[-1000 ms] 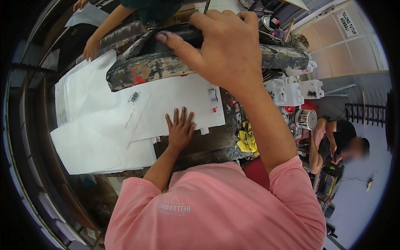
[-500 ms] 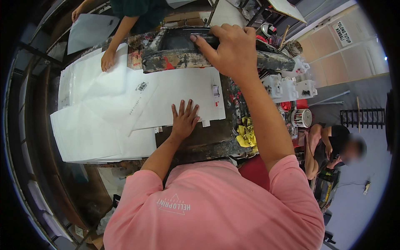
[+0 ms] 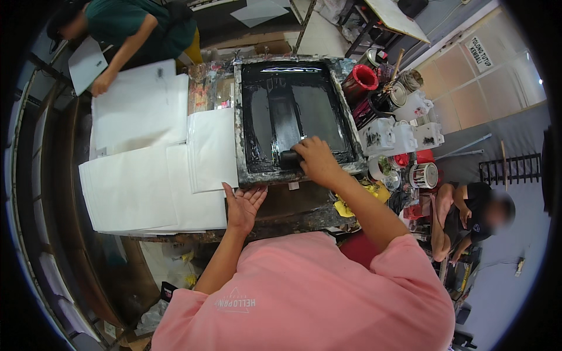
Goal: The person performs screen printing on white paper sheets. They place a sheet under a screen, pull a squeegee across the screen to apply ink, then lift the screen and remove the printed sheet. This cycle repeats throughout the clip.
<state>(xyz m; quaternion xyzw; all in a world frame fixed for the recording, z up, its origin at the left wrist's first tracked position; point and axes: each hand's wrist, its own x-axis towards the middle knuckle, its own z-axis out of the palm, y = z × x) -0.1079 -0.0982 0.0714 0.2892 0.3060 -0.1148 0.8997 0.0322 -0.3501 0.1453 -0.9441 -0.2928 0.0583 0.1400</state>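
Note:
A screen-printing frame (image 3: 239, 131) with a paint-spattered rim lies flat on the table in front of me, black ink spread over its mesh (image 3: 316, 111). My right hand (image 3: 322, 165) is closed around the black handle of a squeegee (image 3: 289, 159) at the near part of the mesh. Palm up and fingers stretched, my left hand (image 3: 242, 209) is at the frame's near left edge, its fingertips against or just under the rim. A white sheet (image 3: 212, 149) reaches out from beneath the frame's left side.
Stacks of white sheets (image 3: 126, 193) cover the table's left. At upper left a co-worker's hand (image 3: 104, 82) is on a sheet with a small dark mark (image 3: 134, 96). Ink cans (image 3: 422, 175) and white jugs (image 3: 379, 134) crowd the right; another person (image 3: 462, 216) sits beyond.
The raised frame has come down flat. My right hand moved from its edge to the squeegee, my left from the sheet to the near rim. The co-worker moved left; a marked sheet lies there.

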